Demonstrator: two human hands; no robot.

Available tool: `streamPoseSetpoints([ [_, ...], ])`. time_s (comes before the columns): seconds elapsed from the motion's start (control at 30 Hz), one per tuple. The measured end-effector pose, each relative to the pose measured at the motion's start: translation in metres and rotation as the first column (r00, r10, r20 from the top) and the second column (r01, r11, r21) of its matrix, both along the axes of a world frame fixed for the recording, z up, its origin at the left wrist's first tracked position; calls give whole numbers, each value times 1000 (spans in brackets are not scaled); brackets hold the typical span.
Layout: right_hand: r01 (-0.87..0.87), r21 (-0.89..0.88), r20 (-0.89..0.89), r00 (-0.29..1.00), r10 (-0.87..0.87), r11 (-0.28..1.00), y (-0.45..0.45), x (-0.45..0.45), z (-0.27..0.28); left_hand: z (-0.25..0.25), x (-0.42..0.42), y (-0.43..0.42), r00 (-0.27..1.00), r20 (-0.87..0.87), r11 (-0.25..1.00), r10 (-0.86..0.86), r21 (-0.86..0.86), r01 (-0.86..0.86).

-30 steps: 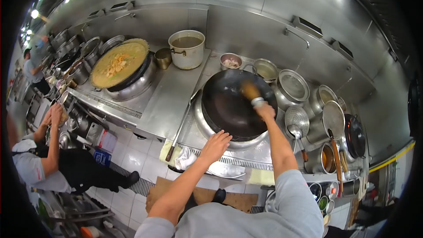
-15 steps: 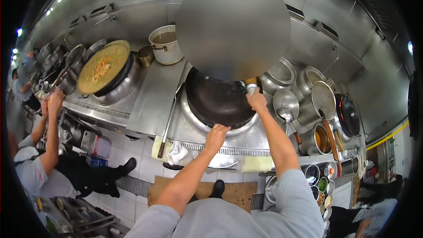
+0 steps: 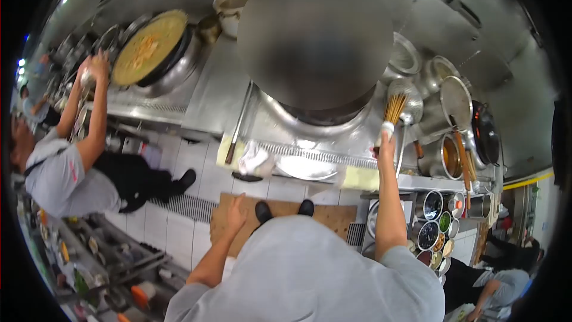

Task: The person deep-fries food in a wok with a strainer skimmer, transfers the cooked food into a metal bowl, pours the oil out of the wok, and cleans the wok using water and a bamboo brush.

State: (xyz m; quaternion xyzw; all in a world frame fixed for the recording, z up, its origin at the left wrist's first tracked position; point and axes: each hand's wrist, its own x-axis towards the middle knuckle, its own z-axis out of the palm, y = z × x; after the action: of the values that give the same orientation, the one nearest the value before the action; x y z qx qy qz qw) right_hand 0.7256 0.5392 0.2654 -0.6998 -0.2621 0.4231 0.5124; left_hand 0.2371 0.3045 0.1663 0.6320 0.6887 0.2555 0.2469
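Observation:
My right hand [image 3: 386, 148] is closed around the white-wrapped handle of a bamboo wok brush [image 3: 394, 108]. The bristles point up and away from me, in front of a perforated skimmer [image 3: 411, 100]. Over the floor at the counter's near side hangs my left hand [image 3: 236, 214], a little blurred, with its fingers apart and nothing in them. A dark wok [image 3: 336, 118] sits on the burner in the middle; a grey blurred disc hides most of it. To its left, a long-handled tool [image 3: 239, 122] lies across the counter, beside a crumpled white cloth [image 3: 255, 158].
At left, a big wok [image 3: 146, 50] holds yellowish food. A co-worker [image 3: 74, 170] stands there with raised hands. Pots, a strainer [image 3: 457, 101] and a pot of orange liquid [image 3: 451, 158] crowd the right. Ingredient containers [image 3: 430, 234] stand nearer me.
My left hand has left the wok's near rim and dropped back toward my body. My right hand has carried the brush out of the wok to the right. The view has shifted.

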Motion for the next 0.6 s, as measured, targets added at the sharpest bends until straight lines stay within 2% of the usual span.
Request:
streamPoseSetpoints([
  [0.03, 40, -121, 30, 999, -37, 992, -19, -5, -28, -15, -16, -16, 992, -98, 970, 76, -222, -96],
  [0.07, 26, -151, 26, 999, -23, 988, -37, -6, -54, -38, -32, -27, 991, -106, 962, 86, -251, -110],
  [0.13, -28, -236, 19, 999, 33, 971, -63, -5, -86, -78, -53, -26, 993, -10, 941, 122, -317, -119],
  [0.17, -103, -268, 68, 990, 126, 958, -75, -7, -83, -78, -53, -16, 987, 3, 927, 159, -346, -149],
  [0.2, -98, -267, 69, 990, 121, 959, -78, 2, -93, -79, -50, -3, 981, 15, 913, 193, -369, -174],
  [0.23, -132, -306, 462, 845, 269, 943, -78, 25, -120, -86, -46, 13, 983, 18, 916, 182, -367, -163],
  [0.27, -137, -359, 759, 533, 374, 923, -82, 12, -91, -97, -40, 30, 934, 195, 888, 299, -416, -198],
  [0.3, -91, -320, 777, 545, 316, 943, -95, 5, -57, -107, -33, 46, 841, 357, 855, 406, -472, -212],
  [0.33, -216, -93, 961, 235, 144, 972, -98, 33, -88, -107, -25, 63, 849, 365, 864, 382, -468, -187],
  [0.4, -307, -324, 707, 550, 445, 895, -121, 13, -31, -107, -1, 93, 531, 573, 742, 625, -646, -176],
  [0.43, -371, -344, 549, 666, 505, 863, -133, 0, -17, -104, 12, 104, 434, 634, 738, 640, -664, -120],
  [0.47, -437, -343, 368, 752, 547, 831, -149, -13, -11, -107, 24, 114, 392, 650, 729, 651, -680, -83],
  [0.53, -534, -474, 264, 672, 692, 700, -177, -32, -28, -138, 44, 126, 376, 653, 713, 658, -701, -29],
  [0.6, -655, -512, 461, 336, 821, 555, -210, -42, -80, -130, 57, 124, 386, 653, 685, 652, -726, 71],
])
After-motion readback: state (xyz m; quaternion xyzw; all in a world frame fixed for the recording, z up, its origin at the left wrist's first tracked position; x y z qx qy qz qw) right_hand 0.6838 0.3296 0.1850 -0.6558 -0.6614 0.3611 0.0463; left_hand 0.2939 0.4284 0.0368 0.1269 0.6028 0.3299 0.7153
